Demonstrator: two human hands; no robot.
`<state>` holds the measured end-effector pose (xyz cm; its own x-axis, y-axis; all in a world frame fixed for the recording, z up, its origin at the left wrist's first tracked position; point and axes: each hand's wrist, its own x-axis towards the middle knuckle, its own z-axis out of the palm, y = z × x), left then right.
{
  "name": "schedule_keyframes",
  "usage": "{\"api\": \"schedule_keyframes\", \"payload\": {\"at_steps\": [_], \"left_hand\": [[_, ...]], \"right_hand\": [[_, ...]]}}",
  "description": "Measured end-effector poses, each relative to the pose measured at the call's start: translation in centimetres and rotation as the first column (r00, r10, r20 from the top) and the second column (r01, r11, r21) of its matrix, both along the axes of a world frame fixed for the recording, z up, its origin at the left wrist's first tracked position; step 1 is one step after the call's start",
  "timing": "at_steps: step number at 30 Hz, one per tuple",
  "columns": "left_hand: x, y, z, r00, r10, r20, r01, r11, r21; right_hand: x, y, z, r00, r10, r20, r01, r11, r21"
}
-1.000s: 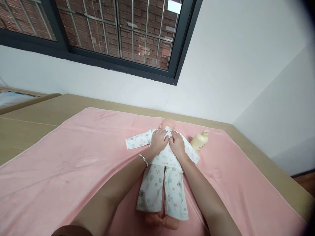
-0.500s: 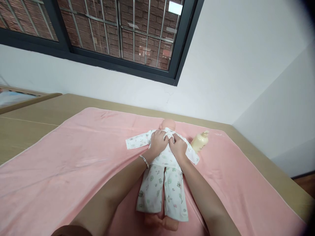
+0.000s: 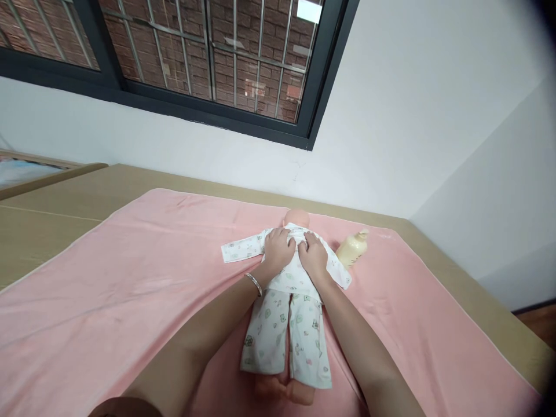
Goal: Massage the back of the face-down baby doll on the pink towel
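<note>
A baby doll [image 3: 297, 218] lies on its back on a pink towel [image 3: 130, 289], dressed in a white printed shirt [image 3: 243, 249] and matching trousers [image 3: 284, 339]. My left hand [image 3: 278, 249] rests on the doll's chest, fingers curled on the shirt near the collar. My right hand [image 3: 313, 255] lies beside it on the chest, fingers pinching the shirt's front edge. A silver bracelet [image 3: 253, 282] circles my left wrist. The doll's bare feet [image 3: 284, 391] stick out below the trousers.
A cream pump bottle [image 3: 354, 248] lies on the towel just right of the doll. The towel covers a tan table [image 3: 52, 202] set against a white wall under a barred window [image 3: 195, 52]. A wooden crib rail [image 3: 47, 174] shows at far left.
Both hands stay on the doll's chest; the fingers have shifted slightly along the shirt's collar. The doll and the bottle have not moved.
</note>
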<state>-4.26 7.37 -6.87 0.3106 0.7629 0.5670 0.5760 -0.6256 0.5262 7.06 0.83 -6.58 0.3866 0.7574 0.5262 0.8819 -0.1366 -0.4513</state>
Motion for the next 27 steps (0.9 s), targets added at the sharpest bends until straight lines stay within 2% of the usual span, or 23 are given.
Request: {"api": "schedule_keyframes", "payload": {"at_steps": [2, 5, 20, 27], "left_hand": [[0.0, 0.3, -0.1, 1.0, -0.026, 0.007, 0.026, 1.0, -0.005], [0.1, 0.7, -0.2, 0.998, -0.059, 0.018, 0.059, 0.998, -0.017], [0.3, 0.9, -0.6, 0.999, -0.043, -0.002, 0.043, 0.998, -0.037], [0.5, 1.0, -0.5, 0.997, -0.017, -0.081, 0.012, 0.998, -0.062]], "right_hand": [[0.4, 0.4, -0.3, 0.998, 0.067, 0.005, -0.067, 0.998, -0.008], [0.8, 0.8, -0.5, 0.995, 0.102, -0.014, -0.103, 0.995, -0.015], [0.9, 0.8, -0.8, 0.995, 0.095, -0.006, -0.095, 0.995, -0.001], [1.5, 1.2, -0.7, 0.991, 0.124, 0.049, -0.12, 0.99, -0.075]]}}
